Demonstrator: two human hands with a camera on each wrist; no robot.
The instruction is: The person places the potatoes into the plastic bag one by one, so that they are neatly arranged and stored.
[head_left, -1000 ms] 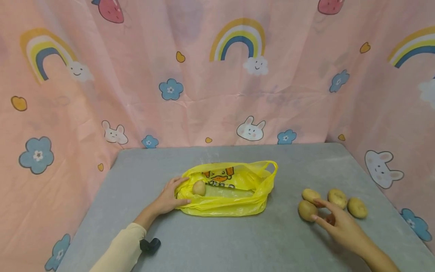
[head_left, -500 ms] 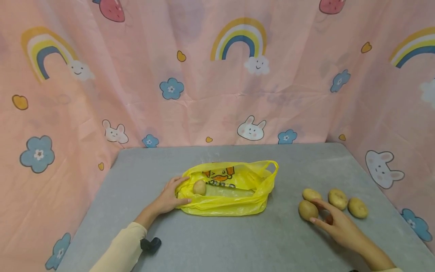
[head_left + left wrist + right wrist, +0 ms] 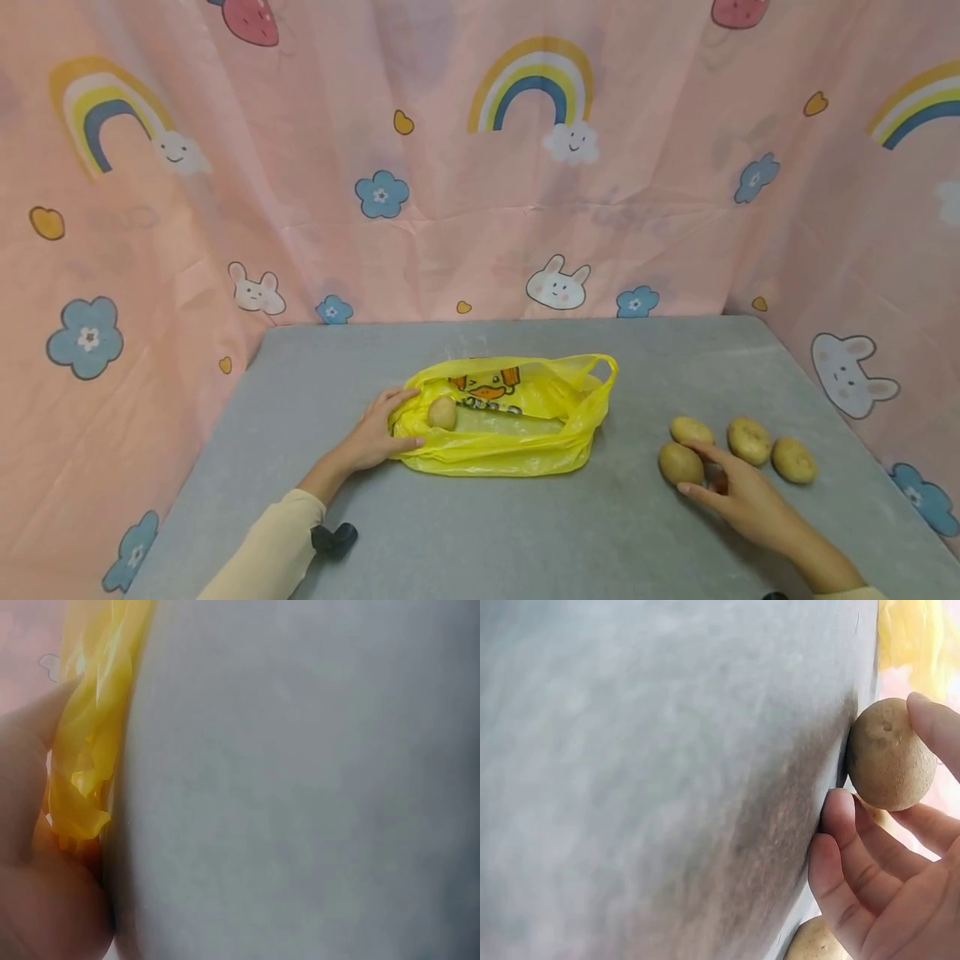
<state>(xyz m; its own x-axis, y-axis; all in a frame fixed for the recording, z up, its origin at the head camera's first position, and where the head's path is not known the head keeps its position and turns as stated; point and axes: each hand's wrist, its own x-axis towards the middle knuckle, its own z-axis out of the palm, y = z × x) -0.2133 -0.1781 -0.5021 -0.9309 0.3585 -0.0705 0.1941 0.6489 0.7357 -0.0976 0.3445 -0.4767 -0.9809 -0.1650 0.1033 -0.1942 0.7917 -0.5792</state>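
A yellow plastic bag (image 3: 495, 454) with a cartoon duck print lies on its side, its mouth gaping. Inside it, a potato (image 3: 442, 412) shows near the left end. My left hand (image 3: 375, 433) grips that end, thumb at the front edge and fingers at the back; in the left wrist view the crinkled plastic lies against the hand. My right hand (image 3: 746, 496) pinches a brownish potato (image 3: 681, 464) on the table between thumb and index finger. In the right wrist view the thumb touches one side of this potato (image 3: 891, 754), and the other fingers bend beside the tabletop.
Just behind the pinched potato lies a paler potato (image 3: 692, 430). Two more potatoes, one nearer (image 3: 748, 441) and one farther right (image 3: 794, 460), sit beyond my right hand. The grey table (image 3: 525, 533) ends at a pink patterned cloth (image 3: 450, 250) behind.
My right thumb and index finger have come in around the brownish potato. The left hand and the bag have stayed in place; the head view has shifted very slightly.
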